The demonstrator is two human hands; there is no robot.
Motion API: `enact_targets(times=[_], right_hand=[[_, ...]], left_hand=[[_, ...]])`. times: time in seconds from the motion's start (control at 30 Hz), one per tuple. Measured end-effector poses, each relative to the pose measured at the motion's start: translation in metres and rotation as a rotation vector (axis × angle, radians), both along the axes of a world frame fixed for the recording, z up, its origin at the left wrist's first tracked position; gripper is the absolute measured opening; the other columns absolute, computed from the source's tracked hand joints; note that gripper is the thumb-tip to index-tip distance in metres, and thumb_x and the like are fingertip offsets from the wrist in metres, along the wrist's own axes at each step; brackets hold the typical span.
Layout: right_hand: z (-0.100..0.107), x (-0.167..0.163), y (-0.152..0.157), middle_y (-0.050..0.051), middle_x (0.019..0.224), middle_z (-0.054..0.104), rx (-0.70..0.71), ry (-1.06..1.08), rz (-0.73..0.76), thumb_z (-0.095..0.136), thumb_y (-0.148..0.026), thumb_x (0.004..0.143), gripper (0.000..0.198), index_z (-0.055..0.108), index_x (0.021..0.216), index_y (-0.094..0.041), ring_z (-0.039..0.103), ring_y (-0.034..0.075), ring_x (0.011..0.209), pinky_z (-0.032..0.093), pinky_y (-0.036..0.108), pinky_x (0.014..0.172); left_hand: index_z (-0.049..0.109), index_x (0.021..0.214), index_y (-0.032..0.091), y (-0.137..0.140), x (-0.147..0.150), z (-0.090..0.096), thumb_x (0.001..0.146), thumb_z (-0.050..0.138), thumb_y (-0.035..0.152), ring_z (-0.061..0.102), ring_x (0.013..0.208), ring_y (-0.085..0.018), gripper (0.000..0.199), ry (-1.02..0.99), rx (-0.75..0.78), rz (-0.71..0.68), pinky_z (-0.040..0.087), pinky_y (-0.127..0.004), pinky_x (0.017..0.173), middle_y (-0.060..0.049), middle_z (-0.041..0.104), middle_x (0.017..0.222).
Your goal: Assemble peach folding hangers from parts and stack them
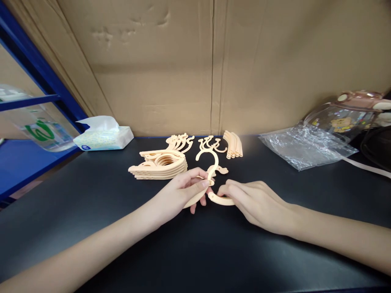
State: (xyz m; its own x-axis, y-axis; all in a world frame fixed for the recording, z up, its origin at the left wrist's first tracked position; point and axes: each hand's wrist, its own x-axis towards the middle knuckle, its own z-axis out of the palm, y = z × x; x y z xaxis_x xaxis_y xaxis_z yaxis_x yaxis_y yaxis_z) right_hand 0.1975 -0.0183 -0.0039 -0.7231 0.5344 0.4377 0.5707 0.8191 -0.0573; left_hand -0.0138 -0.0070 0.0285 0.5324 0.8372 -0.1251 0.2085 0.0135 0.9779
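Left of centre I see a tissue pack (120,138), then a stack of cream curved pieces (160,174). At the frame's middle, my left hand (185,189) has thumb and fingers closed on a cream hook (216,160) and a curved arm (197,198). Right of that, my right hand (259,205) has its fingers curled tight around a second arm (222,200). A clear bag (293,146) lies at right.
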Motion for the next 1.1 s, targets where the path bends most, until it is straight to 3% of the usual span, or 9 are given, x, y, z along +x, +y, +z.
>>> enact_targets(times=[0.17, 0.33, 0.6, 0.97, 1.1], right_hand=[[0.0008, 0.0041, 0.0081, 0.0, 0.064, 0.061, -0.012, 0.03, -0.032, 0.036, -0.039, 0.097, 0.03, 0.052, 0.083, -0.018, 0.055, 0.011, 0.053, 0.031, 0.022, 0.048], [-0.0005, 0.0031, 0.0097, -0.001, 0.065, 0.06, 0.04, -0.003, -0.075, 0.04, -0.032, 0.096, 0.027, 0.057, 0.081, -0.017, 0.055, 0.011, 0.058, 0.031, 0.024, 0.053], [-0.0013, 0.0003, 0.0105, -0.001, 0.065, 0.061, 0.226, 0.024, -0.059, 0.042, -0.032, 0.096, 0.031, 0.063, 0.08, -0.017, 0.053, 0.011, 0.06, 0.031, 0.025, 0.054], [0.0006, 0.0015, 0.0093, -0.002, 0.064, 0.058, 0.287, 0.03, -0.018, 0.044, -0.032, 0.096, 0.028, 0.062, 0.083, -0.015, 0.052, 0.01, 0.06, 0.034, 0.024, 0.056], [0.0016, 0.0019, 0.0076, -0.001, 0.062, 0.056, 0.335, 0.015, 0.026, 0.043, -0.033, 0.096, 0.03, 0.064, 0.086, -0.015, 0.049, 0.01, 0.056, 0.034, 0.025, 0.055]], left_hand=[[0.056, 0.097, 0.016, -0.003, 0.001, 0.0074, 0.09, 0.052, 0.035, 0.053, 0.06, -0.009, 0.02, -0.012, -0.048, 0.03, 0.04, -0.015, 0.045, -0.001, 0.058, 0.077], [0.061, 0.101, 0.016, -0.004, 0.0, 0.0105, 0.09, 0.052, 0.039, 0.048, 0.045, -0.006, 0.027, 0.047, -0.086, 0.048, 0.038, -0.014, 0.042, 0.003, 0.056, 0.06], [0.063, 0.099, 0.015, -0.0007, -0.0046, 0.0074, 0.09, 0.053, 0.04, 0.048, 0.042, -0.005, 0.028, 0.053, -0.14, -0.009, 0.039, -0.013, 0.043, 0.001, 0.061, 0.058], [0.063, 0.09, 0.012, -0.0011, -0.0034, 0.0073, 0.085, 0.059, 0.037, 0.06, 0.059, -0.012, 0.025, 0.023, -0.143, -0.029, 0.052, -0.02, 0.054, -0.001, 0.063, 0.064], [0.062, 0.084, 0.012, -0.001, -0.003, 0.008, 0.085, 0.059, 0.035, 0.058, 0.053, -0.01, 0.023, 0.036, -0.125, -0.038, 0.05, -0.018, 0.053, -0.001, 0.063, 0.059]])
